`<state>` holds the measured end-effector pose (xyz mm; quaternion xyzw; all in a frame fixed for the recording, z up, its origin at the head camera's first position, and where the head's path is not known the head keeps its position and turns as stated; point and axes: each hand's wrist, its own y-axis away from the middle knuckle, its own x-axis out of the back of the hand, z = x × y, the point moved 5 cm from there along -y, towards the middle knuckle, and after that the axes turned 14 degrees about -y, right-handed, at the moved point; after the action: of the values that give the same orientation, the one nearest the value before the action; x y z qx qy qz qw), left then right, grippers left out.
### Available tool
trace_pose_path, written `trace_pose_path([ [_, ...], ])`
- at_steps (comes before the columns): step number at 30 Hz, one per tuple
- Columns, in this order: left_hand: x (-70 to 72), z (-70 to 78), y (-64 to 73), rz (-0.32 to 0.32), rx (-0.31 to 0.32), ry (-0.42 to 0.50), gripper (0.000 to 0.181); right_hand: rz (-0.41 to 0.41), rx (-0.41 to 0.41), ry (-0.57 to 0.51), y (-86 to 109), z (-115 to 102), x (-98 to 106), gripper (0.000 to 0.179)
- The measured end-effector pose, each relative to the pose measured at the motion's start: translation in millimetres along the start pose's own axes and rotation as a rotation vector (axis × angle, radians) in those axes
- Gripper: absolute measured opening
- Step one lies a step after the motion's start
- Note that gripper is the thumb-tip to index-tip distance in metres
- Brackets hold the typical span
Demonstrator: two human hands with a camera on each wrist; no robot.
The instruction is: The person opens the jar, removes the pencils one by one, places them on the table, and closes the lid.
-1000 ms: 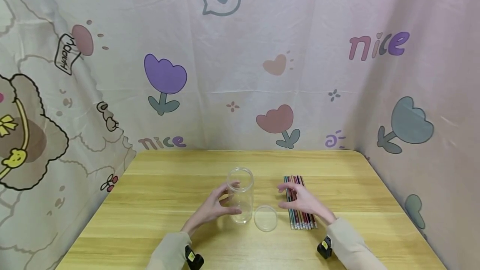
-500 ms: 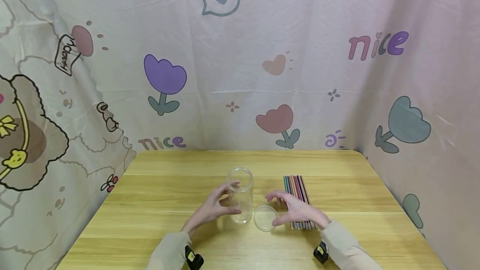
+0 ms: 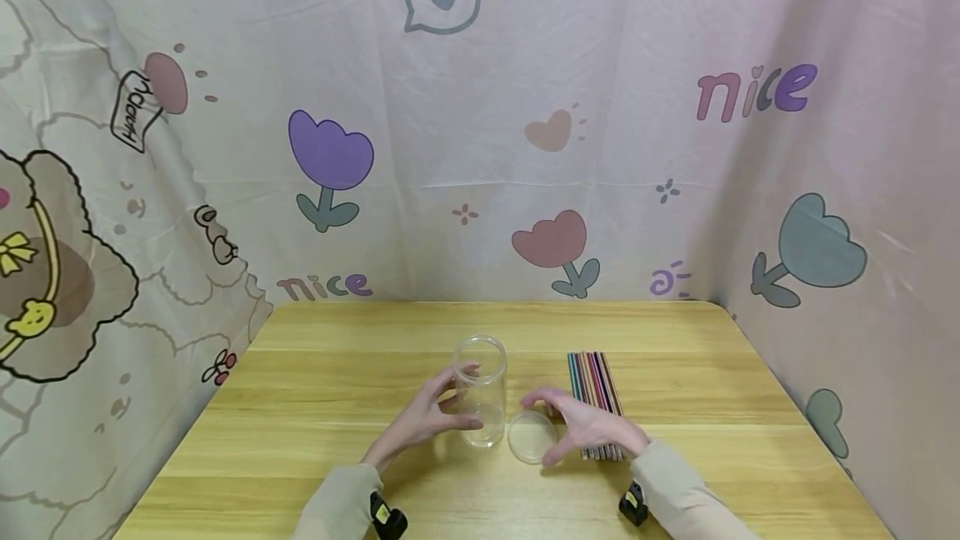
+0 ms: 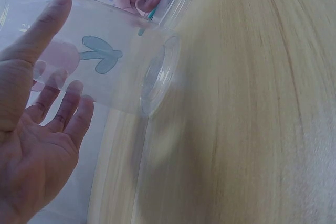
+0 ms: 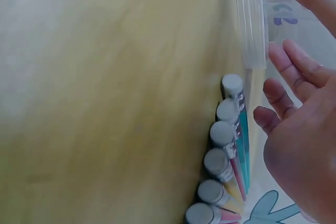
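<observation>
A tall clear jar [image 3: 489, 407] stands upright on the table, its top uncovered. My left hand [image 3: 426, 417] holds it from the left, with the thumb on the near side and the fingers round the far side; in the left wrist view the fingers show through the clear wall [image 4: 121, 77]. Just right of the jar lies a round clear lid [image 3: 531, 442]. Over the lid's right side my right hand [image 3: 592, 423] is arched, fingers toward its far edge and thumb toward its near edge. In the right wrist view a gap shows between fingers and lid [image 5: 253, 30].
A row of several coloured pencils [image 3: 596, 377] lies right of the lid, partly beneath my right hand, with white ends [image 5: 222, 132] toward me. The wooden table [image 3: 330, 382] meets a printed cloth backdrop [image 3: 450, 148] at the back and sides.
My right hand has moved left and toward me, from above the pencils to the lid, uncovering more of the pencils' far part. The left hand and the jar have stayed put.
</observation>
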<state>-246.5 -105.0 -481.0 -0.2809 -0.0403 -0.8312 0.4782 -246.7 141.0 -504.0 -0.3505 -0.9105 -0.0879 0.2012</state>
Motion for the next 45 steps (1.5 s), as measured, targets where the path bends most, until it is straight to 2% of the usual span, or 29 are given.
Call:
trace_pose_path([
  [9,0.3,-2.3,0.3,0.003,0.016,-0.021,0.079,-0.024,-0.043,0.090,-5.6,4.5,-2.9,0.089],
  [20,0.1,-1.7,0.5,0.001,0.021,-0.018,0.083,-0.034,-0.029,0.160,-8.5,2.3,-4.7,0.084],
  [29,0.1,-1.3,0.8,-0.002,0.016,-0.012,0.082,-0.029,-0.037,0.152,-9.7,1.7,-4.8,0.080],
  [36,-0.4,-1.5,0.6,0.002,0.018,-0.018,0.081,-0.026,-0.039,0.104,-7.5,0.2,-3.0,0.082],
  [45,-0.6,-1.5,0.5,0.006,0.011,-0.019,0.081,0.030,0.069,0.071,-5.8,-16.3,14.2,0.079],
])
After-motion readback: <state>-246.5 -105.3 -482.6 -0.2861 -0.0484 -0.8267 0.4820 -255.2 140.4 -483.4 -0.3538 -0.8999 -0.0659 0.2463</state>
